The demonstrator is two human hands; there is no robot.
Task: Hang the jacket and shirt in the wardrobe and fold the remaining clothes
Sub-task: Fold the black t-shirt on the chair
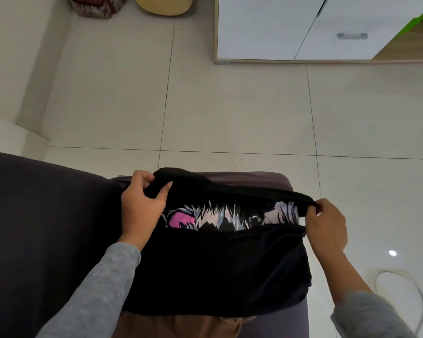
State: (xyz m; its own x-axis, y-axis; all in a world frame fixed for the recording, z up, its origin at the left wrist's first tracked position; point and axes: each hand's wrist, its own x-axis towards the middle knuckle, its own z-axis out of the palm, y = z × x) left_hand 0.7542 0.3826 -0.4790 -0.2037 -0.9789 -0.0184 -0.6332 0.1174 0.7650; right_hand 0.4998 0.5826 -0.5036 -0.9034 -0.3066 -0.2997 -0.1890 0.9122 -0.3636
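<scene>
Both the left hand (142, 203) and right hand (326, 222) pinch the black shirt's (217, 264) far edge. That edge runs left-right between them, folding toward the person.

Left hand (142, 203) forward, fingers and thumb curled round top edge of black garment (217, 264), right hand (327, 223) pinching same edge, forearms extended and apart, grey left sleeve (95, 289) at wrist, grey right sleeve (366, 315) pushed back
</scene>
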